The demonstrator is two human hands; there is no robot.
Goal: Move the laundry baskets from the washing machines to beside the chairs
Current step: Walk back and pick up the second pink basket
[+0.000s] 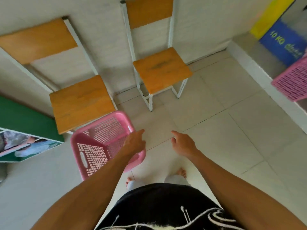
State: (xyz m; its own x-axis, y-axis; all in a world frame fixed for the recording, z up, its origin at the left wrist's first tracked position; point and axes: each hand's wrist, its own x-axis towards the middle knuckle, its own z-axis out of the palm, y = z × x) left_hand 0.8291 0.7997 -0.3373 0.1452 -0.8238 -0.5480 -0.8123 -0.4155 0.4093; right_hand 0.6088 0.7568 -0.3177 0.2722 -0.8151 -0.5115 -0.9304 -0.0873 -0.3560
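Two pink plastic lattice baskets show. The near basket (99,145), rectangular with a rounded rim, sits on the tiled floor (216,130) against the left chair (79,100), long axis running from near-left to far-right. The second basket (292,80) rests at the right edge. Two wood-and-white-metal chairs stand against the wall, the right chair (161,70) apart. The left hand (134,142) hovers over the near basket's rim, fingers loosely spread; the right hand (183,143) is spread, empty.

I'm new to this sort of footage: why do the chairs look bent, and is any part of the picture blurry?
Head view: the wide lens bows the chairs and floor tiles outward; the right edge smears, so the blue sign and the far basket look soft; light is even, shadows faint; the near basket by the left hand is fairly sharp.
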